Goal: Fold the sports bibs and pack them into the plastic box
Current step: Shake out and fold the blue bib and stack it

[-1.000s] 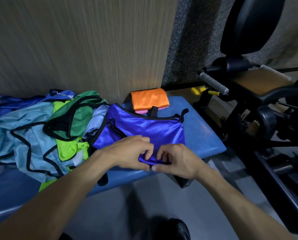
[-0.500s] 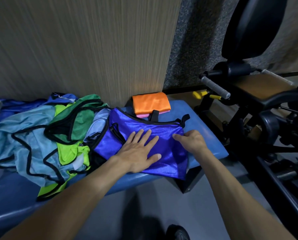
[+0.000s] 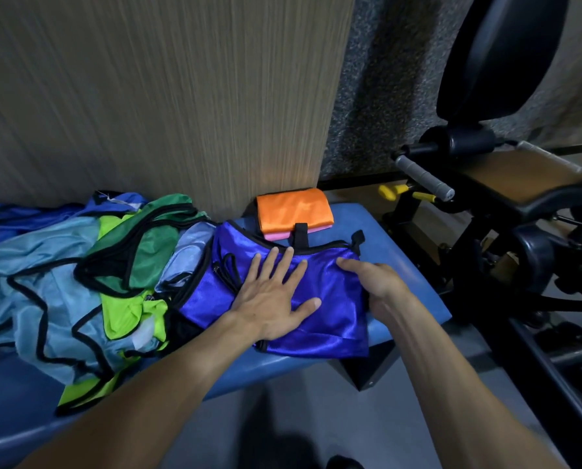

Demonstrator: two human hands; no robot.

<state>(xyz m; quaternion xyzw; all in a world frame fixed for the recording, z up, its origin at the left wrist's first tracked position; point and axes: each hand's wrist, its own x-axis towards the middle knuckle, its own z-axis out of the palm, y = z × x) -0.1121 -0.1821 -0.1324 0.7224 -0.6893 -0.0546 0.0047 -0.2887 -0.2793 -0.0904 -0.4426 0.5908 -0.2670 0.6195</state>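
A shiny purple bib with black trim lies folded on the blue bench. My left hand presses flat on it, fingers spread. My right hand rests on the bib's right edge with fingers stretched toward the top corner. Behind it a folded orange bib sits on a folded pink one against the wall. A loose heap of bibs lies to the left: green, lime and light blue. No plastic box is in clear view.
A wood-grain wall panel rises right behind the bench. A black gym machine with a padded seat, grey handle and yellow knobs stands to the right. Grey floor lies below the bench's front edge.
A second ago both hands pinched the bib's near edge. The left hand then laid flat on the cloth and the right moved to its right edge, smoothing the fold.
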